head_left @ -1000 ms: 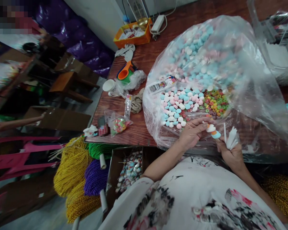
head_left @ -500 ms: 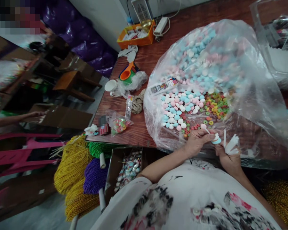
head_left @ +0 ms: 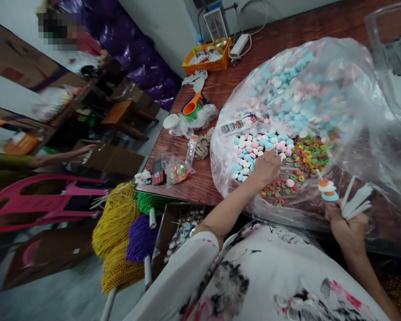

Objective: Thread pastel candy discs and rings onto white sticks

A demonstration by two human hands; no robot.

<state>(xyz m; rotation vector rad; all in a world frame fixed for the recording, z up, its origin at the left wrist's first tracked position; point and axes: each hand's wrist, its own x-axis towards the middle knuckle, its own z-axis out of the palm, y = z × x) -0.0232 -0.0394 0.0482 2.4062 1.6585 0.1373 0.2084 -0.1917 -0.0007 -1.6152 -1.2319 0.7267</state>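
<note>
My left hand (head_left: 268, 168) rests over the pile of pink, blue and white round candies (head_left: 245, 157), its fingers curled down among them; what the fingertips pinch is hidden. Held upright in my right hand (head_left: 349, 227) is a thin stick threaded with candies (head_left: 328, 189), with blue, white and orange-red pieces stacked on it. The same hand also grips a bunch of white paper-like sticks (head_left: 357, 200), fanned out. Between the hands lie small coloured ring candies (head_left: 310, 154) on the clear plastic bag (head_left: 344, 174).
An orange basket (head_left: 205, 64), a white cup (head_left: 171, 121), an orange scoop (head_left: 191, 107) and a small bag of candies (head_left: 178, 173) stand on the wooden table (head_left: 173, 191). Below are yellow cord bundles (head_left: 116, 223) and a box (head_left: 162, 240). Another person's arm (head_left: 60, 156) is at left.
My left hand has left the threaded stick and moved left onto the candy pile. My right hand has shifted right with the stick. An orange-red piece shows on top of the stack.
</note>
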